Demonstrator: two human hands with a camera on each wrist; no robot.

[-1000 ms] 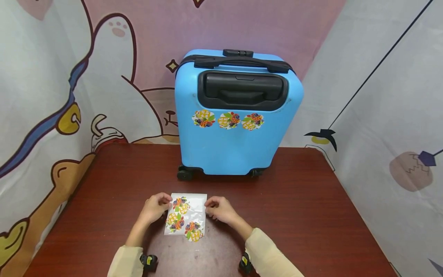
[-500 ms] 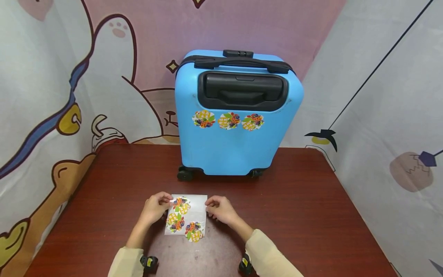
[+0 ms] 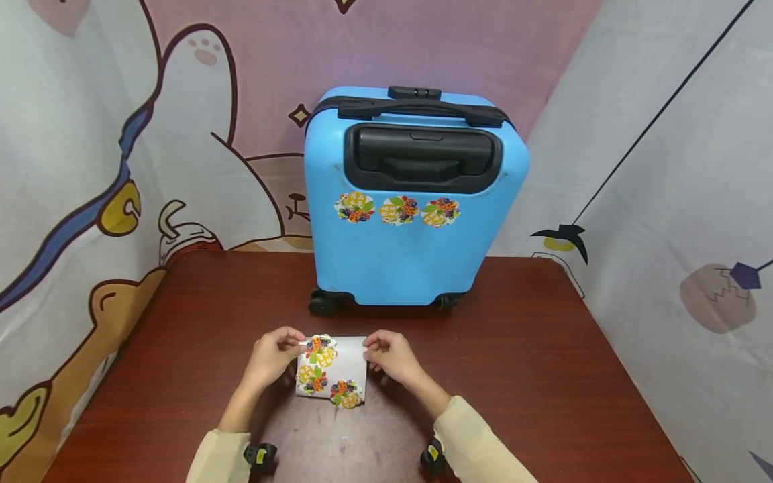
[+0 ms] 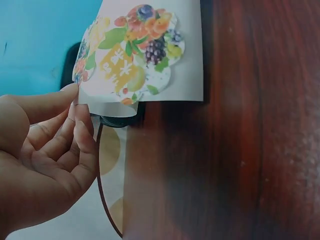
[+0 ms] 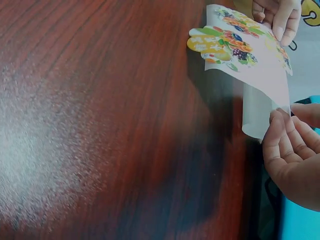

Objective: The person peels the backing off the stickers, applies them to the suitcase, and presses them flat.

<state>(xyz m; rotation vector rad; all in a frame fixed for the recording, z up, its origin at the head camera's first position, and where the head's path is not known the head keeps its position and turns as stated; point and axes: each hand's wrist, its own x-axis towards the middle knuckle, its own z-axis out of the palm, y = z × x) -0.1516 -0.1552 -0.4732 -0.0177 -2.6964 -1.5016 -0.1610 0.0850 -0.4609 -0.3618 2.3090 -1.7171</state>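
Observation:
A white sticker sheet [image 3: 350, 359] with three round fruit stickers is held between both hands above the near part of the table. My left hand [image 3: 270, 355] pinches its upper left corner between thumb and fingers. At the opposite corner, my right hand [image 3: 394, 359] pinches the sheet's edge. In the right wrist view the sheet [image 5: 260, 80] bends over at the top, its far part curling down behind. One fruit sticker [image 3: 347, 394] juts past the lower edge. Berries and yellow lettering show on a sticker [image 4: 135, 55] in the left wrist view.
A blue suitcase [image 3: 398, 261] with a black handle stands upright at the back of the brown table [image 3: 543, 376]. Three similar fruit stickers [image 3: 398, 210] sit in a row on its front. A cartoon-printed cloth [image 3: 241, 80] hangs behind and beside the table.
Both hands have shifted slightly up and to the right with the sticker sheet. The sheet now looks shorter, bent over along its top edge. The suitcase has stayed put.

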